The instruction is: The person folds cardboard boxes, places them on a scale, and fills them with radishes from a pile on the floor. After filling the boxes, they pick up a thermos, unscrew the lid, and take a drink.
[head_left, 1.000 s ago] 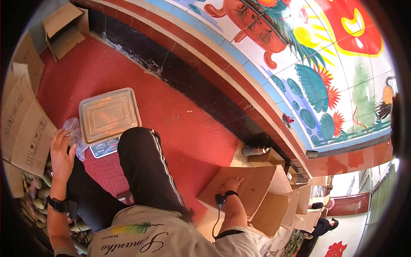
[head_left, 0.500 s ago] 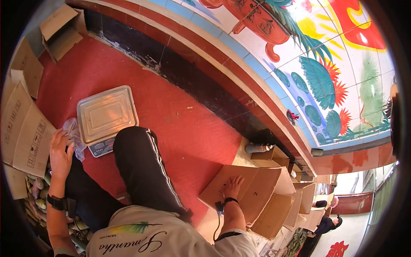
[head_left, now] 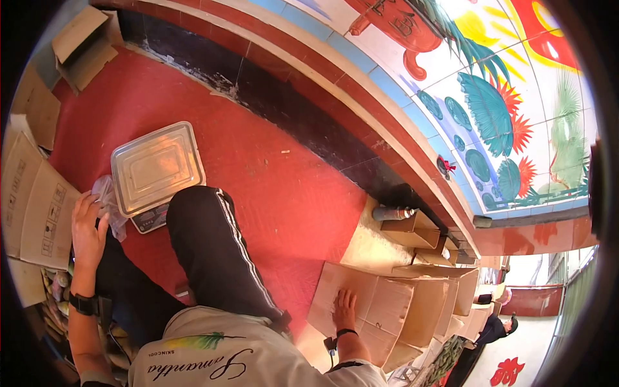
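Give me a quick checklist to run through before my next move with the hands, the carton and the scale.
1. Right hand placed on the carton: ok, it lies on an outer panel, fingers spread.
2. Left hand free: ok, fingers loosely open, nothing seen in its grip.
3. Tray over the scale, with nothing in it: ok, only its bare ridged surface shows.
4. Scale reading legible: cannot tell, the panel is too small and partly shaded.
5. Plastic bag well away from the tray: not ok, it lies right at the tray's edge.
6. Knee off the scale: cannot tell, they overlap in this view.
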`<action>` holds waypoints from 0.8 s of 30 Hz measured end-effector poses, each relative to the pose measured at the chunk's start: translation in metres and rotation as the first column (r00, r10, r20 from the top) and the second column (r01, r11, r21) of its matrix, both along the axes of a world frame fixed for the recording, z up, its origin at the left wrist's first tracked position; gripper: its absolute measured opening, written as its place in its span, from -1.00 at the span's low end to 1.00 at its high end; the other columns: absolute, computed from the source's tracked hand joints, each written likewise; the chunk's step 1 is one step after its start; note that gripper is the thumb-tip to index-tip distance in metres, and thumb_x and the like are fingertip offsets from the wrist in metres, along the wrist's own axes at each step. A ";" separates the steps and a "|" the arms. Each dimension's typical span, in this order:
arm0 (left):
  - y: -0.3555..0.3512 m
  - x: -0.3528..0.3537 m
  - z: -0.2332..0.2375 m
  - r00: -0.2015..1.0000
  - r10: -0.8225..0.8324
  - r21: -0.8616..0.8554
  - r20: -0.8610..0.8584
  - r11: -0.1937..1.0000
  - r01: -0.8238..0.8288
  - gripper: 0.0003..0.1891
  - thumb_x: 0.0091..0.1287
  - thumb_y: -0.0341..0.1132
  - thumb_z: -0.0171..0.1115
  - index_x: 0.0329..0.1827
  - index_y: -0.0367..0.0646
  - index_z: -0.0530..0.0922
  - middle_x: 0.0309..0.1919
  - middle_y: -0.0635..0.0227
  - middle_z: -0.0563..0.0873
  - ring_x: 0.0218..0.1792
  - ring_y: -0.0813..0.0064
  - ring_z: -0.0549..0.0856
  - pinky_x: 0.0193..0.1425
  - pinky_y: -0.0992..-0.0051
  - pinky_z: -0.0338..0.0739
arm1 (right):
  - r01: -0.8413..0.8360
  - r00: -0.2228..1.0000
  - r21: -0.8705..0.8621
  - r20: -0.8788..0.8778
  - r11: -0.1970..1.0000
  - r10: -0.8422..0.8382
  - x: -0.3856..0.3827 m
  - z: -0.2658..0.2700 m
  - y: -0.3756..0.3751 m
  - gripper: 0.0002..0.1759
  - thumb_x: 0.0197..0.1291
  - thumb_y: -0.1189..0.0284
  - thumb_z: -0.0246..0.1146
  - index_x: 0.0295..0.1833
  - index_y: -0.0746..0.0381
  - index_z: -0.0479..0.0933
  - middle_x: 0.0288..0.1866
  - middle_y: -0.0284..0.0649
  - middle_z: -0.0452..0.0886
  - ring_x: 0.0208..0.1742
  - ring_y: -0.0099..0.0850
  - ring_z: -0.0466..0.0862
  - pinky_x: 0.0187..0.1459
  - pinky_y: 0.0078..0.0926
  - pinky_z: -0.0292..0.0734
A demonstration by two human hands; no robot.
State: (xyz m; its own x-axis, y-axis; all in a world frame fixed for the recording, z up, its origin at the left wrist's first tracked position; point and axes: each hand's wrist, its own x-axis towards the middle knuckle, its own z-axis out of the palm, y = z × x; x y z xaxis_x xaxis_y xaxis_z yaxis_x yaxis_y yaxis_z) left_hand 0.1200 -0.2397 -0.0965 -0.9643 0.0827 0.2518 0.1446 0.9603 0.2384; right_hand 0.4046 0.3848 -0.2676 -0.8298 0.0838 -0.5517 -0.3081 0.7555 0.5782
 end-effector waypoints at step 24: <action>-0.012 0.027 0.001 0.985 0.079 -0.043 -0.153 0.995 -0.086 -0.71 -0.02 -0.30 0.35 -0.28 -0.28 0.57 -0.14 0.11 0.61 0.05 0.11 0.52 0.20 0.25 0.36 | 0.278 0.957 0.152 0.037 0.949 -0.286 -0.102 -0.063 0.045 -0.70 0.22 0.20 0.03 -0.09 -0.03 0.63 -0.04 -0.37 0.66 -0.07 -0.37 0.65 -0.19 -0.23 0.48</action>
State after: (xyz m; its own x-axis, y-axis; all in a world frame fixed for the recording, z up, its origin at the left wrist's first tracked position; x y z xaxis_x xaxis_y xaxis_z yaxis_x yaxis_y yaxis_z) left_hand 0.1469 -0.2518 -0.0954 -0.9194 0.0202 0.3928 0.0951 0.9805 0.1721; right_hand 0.3025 0.4296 -0.3305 -0.7277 0.3916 -0.5631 -0.1305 0.7269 0.6742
